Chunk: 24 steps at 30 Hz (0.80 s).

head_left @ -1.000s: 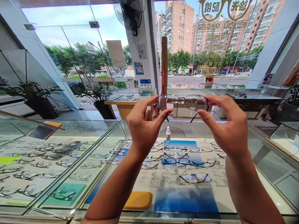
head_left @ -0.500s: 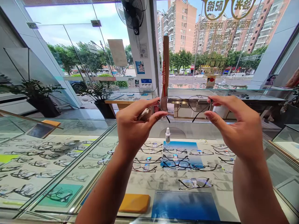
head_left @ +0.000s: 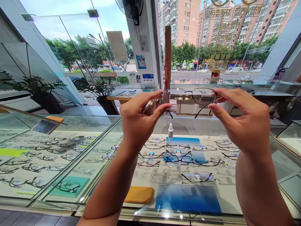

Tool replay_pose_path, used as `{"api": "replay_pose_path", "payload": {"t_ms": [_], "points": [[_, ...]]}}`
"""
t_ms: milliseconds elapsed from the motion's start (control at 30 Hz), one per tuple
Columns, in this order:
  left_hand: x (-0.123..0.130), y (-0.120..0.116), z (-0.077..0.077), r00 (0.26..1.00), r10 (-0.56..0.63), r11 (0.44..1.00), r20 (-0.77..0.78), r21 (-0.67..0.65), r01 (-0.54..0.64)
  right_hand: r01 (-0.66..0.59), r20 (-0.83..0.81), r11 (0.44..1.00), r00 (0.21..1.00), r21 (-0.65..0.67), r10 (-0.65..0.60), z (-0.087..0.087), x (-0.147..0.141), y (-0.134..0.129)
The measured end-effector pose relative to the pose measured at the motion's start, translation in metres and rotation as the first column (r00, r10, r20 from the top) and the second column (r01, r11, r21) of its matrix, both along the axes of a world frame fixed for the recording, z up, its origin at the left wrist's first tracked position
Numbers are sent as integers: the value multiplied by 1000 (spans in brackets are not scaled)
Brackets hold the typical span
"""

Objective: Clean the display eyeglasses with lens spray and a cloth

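A pair of thin dark-framed eyeglasses (head_left: 188, 92) is held up level above the glass counter, its temples pointing away and down. My left hand (head_left: 143, 111) pinches the left side of the frame between thumb and fingers. A crumpled pale cloth (head_left: 149, 107) is tucked in that same palm. On the opposite side, my right hand (head_left: 242, 113) grips the frame's right edge by thumb and fingertips. Below the glasses, a small white bottle (head_left: 170, 131) stands upright on the counter.
Rows of eyeglasses (head_left: 198, 177) lie inside the glass display case, with a blue sheet (head_left: 188, 197) and an orange case (head_left: 138, 195). To the left, a mirror (head_left: 47, 125) rests on the counter. Potted plants (head_left: 101, 97) stand beyond, before tall windows.
My view has tilted slightly down, so the counter's front edge and some floor tiles now show. Both hands keep their hold on the eyeglasses, which stay nearly level.
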<state>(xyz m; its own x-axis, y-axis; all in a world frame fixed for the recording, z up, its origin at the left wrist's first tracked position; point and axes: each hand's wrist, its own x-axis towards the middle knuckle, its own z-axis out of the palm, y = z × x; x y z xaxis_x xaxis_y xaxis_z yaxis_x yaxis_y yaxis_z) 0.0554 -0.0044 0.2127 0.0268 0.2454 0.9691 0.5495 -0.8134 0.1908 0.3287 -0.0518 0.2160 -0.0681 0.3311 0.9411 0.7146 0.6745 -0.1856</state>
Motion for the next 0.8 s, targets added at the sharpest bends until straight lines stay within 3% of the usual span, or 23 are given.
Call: {"api": "replay_pose_path", "payload": {"t_ms": [800], "points": [[2,1,-2,1000,-7,1000,-4,-10,7,-6,-2,1000,1000,10,6,0,-1,0]]}}
